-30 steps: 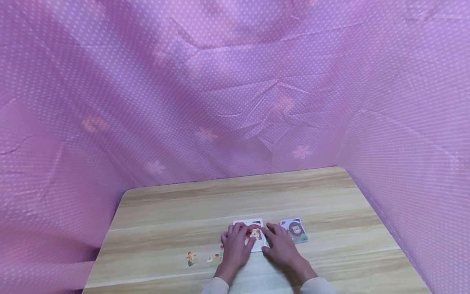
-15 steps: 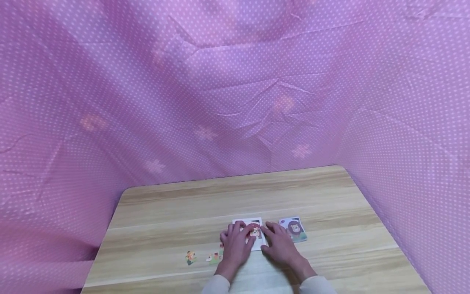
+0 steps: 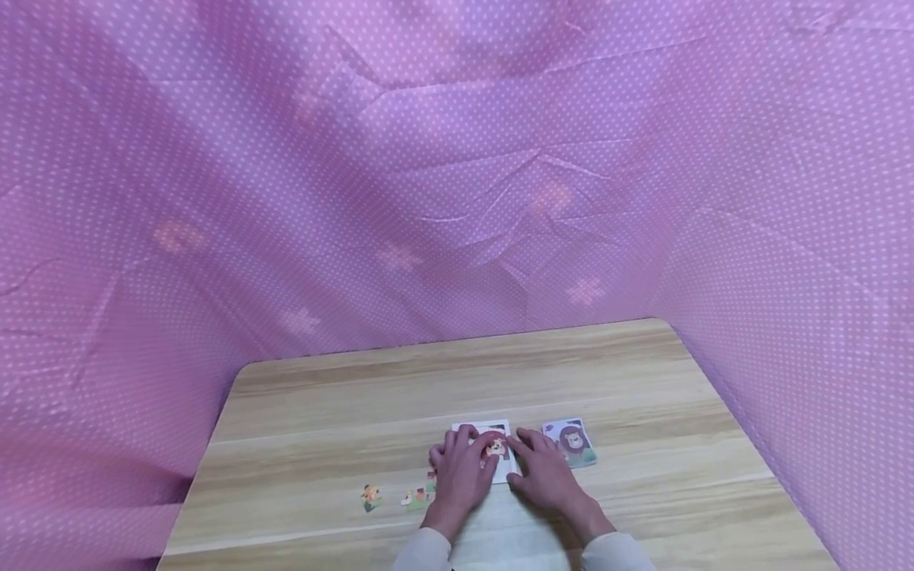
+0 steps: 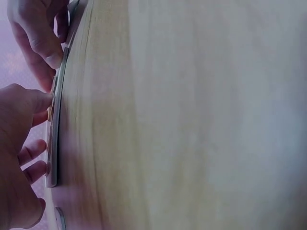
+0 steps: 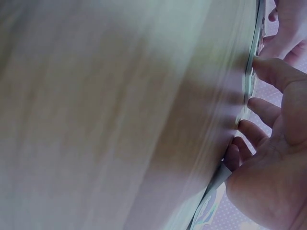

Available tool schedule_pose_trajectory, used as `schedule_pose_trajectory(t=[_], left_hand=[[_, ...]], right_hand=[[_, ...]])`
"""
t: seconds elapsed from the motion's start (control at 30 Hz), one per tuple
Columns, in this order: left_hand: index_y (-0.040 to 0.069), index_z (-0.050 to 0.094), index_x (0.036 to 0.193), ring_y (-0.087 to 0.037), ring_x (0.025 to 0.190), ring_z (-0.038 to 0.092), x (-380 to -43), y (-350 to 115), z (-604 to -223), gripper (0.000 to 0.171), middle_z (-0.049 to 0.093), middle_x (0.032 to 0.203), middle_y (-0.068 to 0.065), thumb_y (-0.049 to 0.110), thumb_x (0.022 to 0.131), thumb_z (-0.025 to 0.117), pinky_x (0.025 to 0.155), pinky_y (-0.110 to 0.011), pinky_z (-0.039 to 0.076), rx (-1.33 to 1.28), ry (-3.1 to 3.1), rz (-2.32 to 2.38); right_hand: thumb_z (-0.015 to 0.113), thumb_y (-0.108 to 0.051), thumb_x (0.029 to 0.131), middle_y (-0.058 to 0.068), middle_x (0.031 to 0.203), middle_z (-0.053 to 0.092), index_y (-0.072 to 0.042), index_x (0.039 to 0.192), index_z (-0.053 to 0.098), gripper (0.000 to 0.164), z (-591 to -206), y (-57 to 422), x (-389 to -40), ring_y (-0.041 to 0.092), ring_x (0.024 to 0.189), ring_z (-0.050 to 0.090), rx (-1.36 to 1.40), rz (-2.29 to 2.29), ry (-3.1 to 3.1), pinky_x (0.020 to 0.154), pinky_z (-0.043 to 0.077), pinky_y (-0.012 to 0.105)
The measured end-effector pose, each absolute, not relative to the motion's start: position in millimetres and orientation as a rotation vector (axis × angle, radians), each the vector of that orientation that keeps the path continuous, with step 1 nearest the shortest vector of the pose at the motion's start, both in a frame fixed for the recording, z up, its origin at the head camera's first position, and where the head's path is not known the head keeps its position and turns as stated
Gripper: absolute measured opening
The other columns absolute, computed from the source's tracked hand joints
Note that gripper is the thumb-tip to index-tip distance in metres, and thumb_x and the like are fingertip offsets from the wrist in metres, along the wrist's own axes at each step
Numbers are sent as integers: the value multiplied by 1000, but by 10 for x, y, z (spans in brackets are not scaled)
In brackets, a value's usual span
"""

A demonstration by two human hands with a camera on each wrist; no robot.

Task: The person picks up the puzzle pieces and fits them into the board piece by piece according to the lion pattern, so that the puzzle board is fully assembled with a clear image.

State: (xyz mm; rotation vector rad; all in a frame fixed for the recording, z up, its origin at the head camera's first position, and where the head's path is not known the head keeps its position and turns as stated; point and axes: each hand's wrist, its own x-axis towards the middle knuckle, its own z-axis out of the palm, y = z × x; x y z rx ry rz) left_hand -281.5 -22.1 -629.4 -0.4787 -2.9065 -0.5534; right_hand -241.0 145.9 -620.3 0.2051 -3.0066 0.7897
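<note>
In the head view, a small white-framed puzzle board (image 3: 504, 473) lies on the table, showing a red-and-cream animal picture (image 3: 497, 449). My left hand (image 3: 460, 474) arches over its left side, thumb and index finger pinching at a puzzle piece in the picture; the piece itself is mostly covered. With thumb at the near edge and index finger at the right edge, my right hand (image 3: 546, 474) holds the board's corner. In the left wrist view, the board (image 4: 53, 167) appears edge-on, flat on the table, and my left thumb and fingertips meet it.
A square lion picture card (image 3: 574, 442) lies just right of my right hand. Left of my left hand are loose puzzle pieces, one orange and green (image 3: 370, 498), another white and green (image 3: 415, 499). Pink dotted cloth (image 3: 457, 198) hangs behind and beside the wooden table (image 3: 321, 420).
Both hands stay at the board with only slight finger movement by the left. The table and everything on it sit slightly higher in the head view. The loose pieces and card stay put.
</note>
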Motion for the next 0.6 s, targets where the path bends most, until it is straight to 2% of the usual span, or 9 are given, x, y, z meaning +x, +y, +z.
schedule_pose_trajectory(t=[0.6], left_hand=[[42, 63, 121, -20, 98, 44, -2675, -146, -6265, 33, 55, 113, 2, 43, 88, 63, 82, -47, 30, -462, -2907, -531]], right_hand=[[72, -35, 82, 16, 149, 42, -14, 140, 51, 65, -6173, 1558, -2314, 39, 135, 38, 232, 802, -3031, 112, 27, 57]])
